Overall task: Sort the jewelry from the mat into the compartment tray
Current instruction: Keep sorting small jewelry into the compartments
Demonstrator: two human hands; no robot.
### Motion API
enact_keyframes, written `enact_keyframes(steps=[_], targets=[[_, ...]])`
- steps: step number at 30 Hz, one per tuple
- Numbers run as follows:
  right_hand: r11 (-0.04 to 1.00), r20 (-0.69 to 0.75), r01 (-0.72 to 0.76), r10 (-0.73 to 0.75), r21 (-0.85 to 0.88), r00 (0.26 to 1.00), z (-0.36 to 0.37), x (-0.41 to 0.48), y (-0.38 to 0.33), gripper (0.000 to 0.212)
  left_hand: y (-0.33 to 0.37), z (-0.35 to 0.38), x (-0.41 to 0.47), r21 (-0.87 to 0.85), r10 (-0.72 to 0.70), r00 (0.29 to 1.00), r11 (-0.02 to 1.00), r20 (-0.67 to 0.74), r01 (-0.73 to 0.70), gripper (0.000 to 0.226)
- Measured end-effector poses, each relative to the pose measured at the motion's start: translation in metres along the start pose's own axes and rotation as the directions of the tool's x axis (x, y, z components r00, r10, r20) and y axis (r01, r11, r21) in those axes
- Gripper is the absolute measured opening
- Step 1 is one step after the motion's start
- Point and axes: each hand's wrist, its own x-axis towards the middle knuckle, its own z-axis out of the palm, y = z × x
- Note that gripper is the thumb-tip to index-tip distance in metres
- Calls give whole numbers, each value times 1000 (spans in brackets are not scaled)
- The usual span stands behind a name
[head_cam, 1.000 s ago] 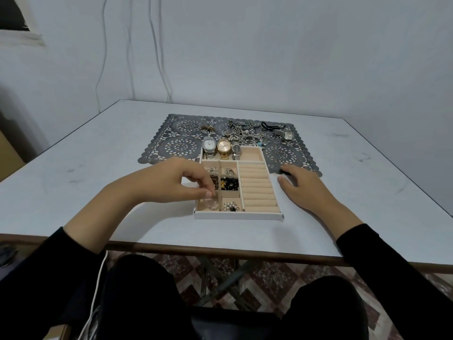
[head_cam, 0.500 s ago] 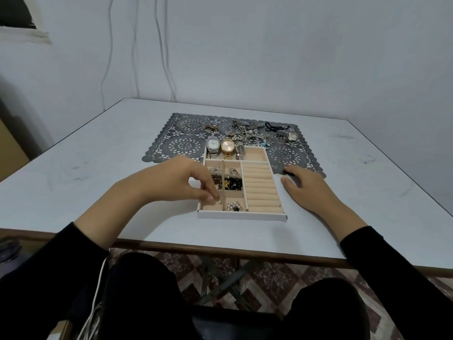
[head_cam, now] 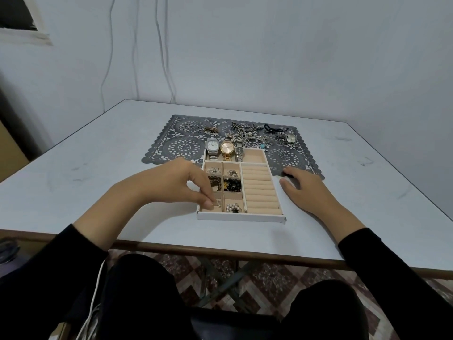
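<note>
Tiny item (head_cam: pixel 218 203) under left fingers (head_cam: pixel 205 196), indistinct.

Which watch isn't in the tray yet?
The square-faced silver watch at the mat's far right corner, beside the black cord. The other three watches lie side by side in the tray's far compartment.

Looks like plain room in home. Bare pale painted wall (head_cam: pixel 269 57), loose cables (head_cam: pixel 159 45) hanging down it, corner of window (head_cam: pixel 17 18) high at left. Light table (head_cam: pixel 98 155) with white top, brown edge, crossed metal legs (head_cam: pixel 213 273) beneath. Brown and cream patterned floor tiles (head_cam: pixel 277 278). On table: dark cut-out mat (head_cam: pixel 181 148) with heap of jewelry (head_cam: pixel 247 136), white-edged compartment tray (head_cam: pixel 240 218) holding watches (head_cam: pixel 226 148). Person seated at table edge, dark clothes.
</note>
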Motion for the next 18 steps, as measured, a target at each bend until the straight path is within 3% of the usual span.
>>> enact_keyframes(steps=[10,14,18], targets=[[1000,-6,12,-12,0,1000,0,0,0,32,-7,0,-2,-93,4,1000,996,-27,-6,12],[1000,-11,8,-8,10,1000,0,1,0,34,-16,1,2,-170,-5,980,985,-196,-29,13],[1000,-41,-12,12,-2,999,0,8,1,39,-37,1,16,-244,-87,913,970,-398,-14,15]])
